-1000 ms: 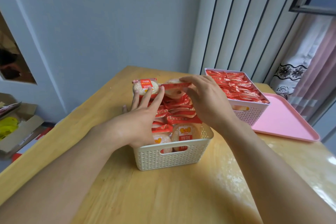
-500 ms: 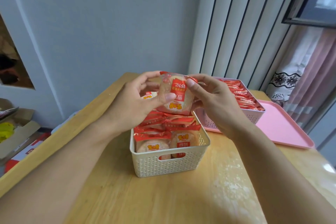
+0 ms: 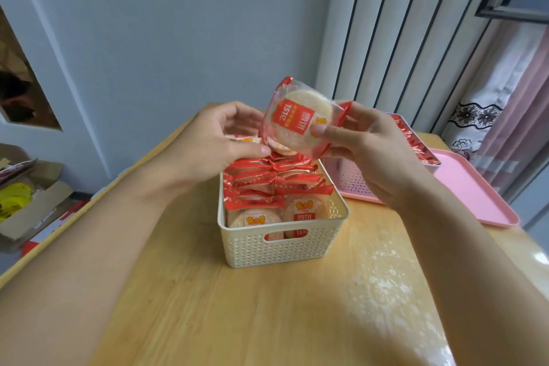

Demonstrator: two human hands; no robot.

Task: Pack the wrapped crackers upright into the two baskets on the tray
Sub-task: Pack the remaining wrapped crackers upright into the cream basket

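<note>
Nearest me, the cream woven-plastic basket [image 3: 279,244] sits on the wooden table [image 3: 267,312], packed with upright red-edged wrapped crackers [image 3: 267,184]. Above it my right hand [image 3: 368,154] pinches a round pale cracker in clear, red-trimmed wrap [image 3: 297,122]; my left hand [image 3: 214,142] curls loosely beside it. Beyond, a pink basket [image 3: 350,181] stands on the pink tray [image 3: 475,187].

wooden desk [image 3: 267,315] with a glossy top. cream lattice basket [image 3: 282,246] standing directly on it near the centre, filled with wrapped crackers [image 3: 267,184]. pink tray [image 3: 475,190] lying at the right rear, bearing a pink basket [image 3: 350,180].
</note>
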